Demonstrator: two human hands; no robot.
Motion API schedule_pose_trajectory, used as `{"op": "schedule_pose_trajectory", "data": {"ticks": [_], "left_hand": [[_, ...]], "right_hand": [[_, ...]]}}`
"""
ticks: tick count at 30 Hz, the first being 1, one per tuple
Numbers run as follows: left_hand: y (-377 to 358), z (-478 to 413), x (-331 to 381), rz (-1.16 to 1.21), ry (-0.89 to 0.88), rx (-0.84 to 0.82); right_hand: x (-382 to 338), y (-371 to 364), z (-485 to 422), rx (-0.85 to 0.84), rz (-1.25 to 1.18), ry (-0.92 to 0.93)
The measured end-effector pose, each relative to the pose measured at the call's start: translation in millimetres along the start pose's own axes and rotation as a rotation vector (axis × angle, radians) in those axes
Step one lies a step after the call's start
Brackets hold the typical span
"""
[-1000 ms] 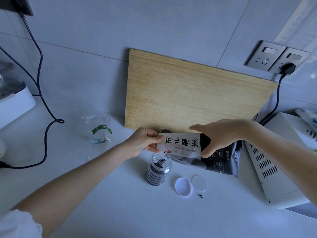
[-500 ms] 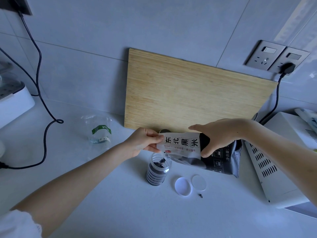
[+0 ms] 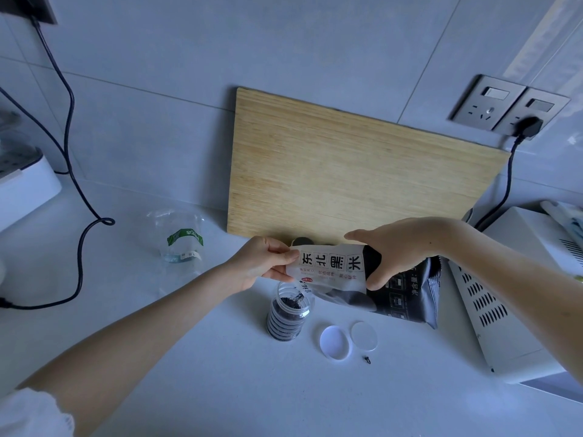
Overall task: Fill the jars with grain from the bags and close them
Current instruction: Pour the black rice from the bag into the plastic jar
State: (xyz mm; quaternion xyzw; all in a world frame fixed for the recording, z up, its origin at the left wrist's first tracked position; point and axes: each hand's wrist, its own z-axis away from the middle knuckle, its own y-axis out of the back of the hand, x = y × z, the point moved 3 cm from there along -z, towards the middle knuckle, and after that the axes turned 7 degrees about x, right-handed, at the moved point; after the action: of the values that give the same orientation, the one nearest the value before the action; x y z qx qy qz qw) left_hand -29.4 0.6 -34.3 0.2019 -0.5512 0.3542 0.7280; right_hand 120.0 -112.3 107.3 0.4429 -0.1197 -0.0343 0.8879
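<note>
Jar [image 3: 288,313] stands open on the desk [image 3: 220,389], mostly full of dark grain, right under the mouth of the tilted bag [image 3: 331,266]. The left hand [image 3: 262,263] pinches the bag's corner and the right hand [image 3: 400,247] grips its middle from above. Two round lids [image 3: 335,342] lie just right of the jar. A wooden board [image 3: 347,171] leans against the wall behind.

Between the left hand [image 3: 262,263] and the right hand [image 3: 400,247], the white panel of the grain bag [image 3: 331,263] carries four large boxed black characters: 东北黑米. The small red lines beneath them are too fine to read. Just below the right hand, the bag's dark side shows 净含量 in pale print. Well left of the left hand, a clear plastic bag [image 3: 179,241] bears a green band and a white sticker, both illegible.
</note>
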Motion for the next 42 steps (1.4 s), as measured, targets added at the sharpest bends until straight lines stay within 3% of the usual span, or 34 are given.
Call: {"op": "schedule_pose_trajectory", "data": {"ticks": [42], "left_hand": [[2.6,-0.6,-1.7,-0.007,-0.003,0.001]], "right_hand": [[-7.0,5.0,0.6,-0.018,0.01,-0.011]]}}
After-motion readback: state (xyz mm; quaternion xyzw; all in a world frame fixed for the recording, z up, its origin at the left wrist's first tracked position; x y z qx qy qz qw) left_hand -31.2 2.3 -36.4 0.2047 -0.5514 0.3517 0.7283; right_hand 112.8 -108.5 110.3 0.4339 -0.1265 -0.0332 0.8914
